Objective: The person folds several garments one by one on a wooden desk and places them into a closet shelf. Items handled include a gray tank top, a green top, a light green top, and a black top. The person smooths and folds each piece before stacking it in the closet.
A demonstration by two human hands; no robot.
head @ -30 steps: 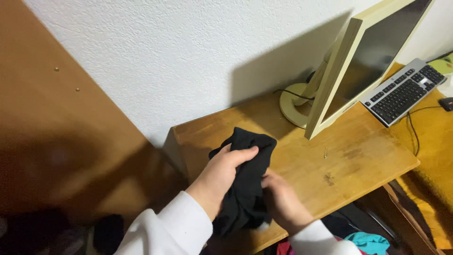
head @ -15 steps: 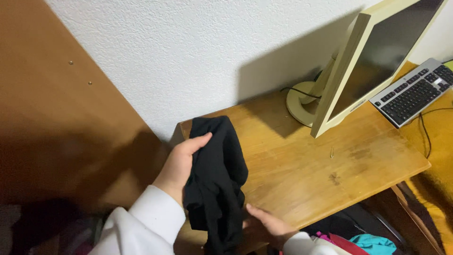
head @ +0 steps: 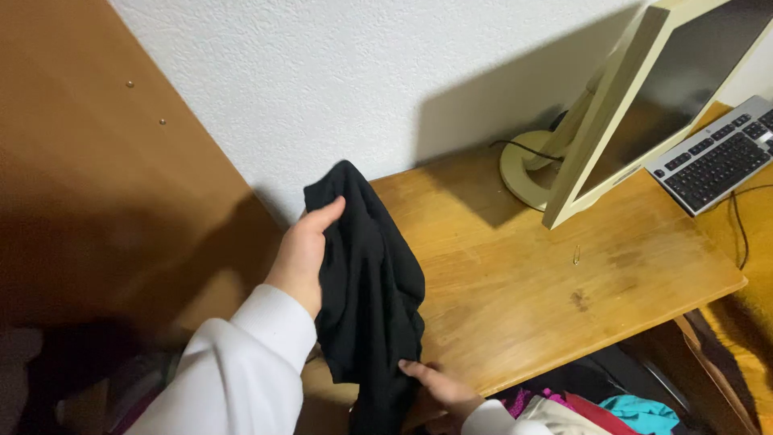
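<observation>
My left hand [head: 304, 250] grips the upper part of a black cloth garment [head: 369, 282] and holds it up over the left end of a wooden desk [head: 515, 274]. The cloth hangs down past the desk's front edge. My right hand [head: 435, 385] is low at the front edge, its fingers on the lower hem of the black cloth, partly hidden behind it. Both arms wear white sleeves.
A beige monitor [head: 644, 105] on a round stand [head: 527, 173] sits at the desk's back right, a grey keyboard [head: 717, 157] beyond it. A small paperclip [head: 577, 255] lies on the desk. A brown wooden panel [head: 97, 201] stands left. Colourful clothes [head: 596, 407] lie below the desk.
My left hand has raised the black cloth higher and leftward, so it has unrolled and hangs longer. My right hand dropped to the cloth's lower end at the desk's edge.
</observation>
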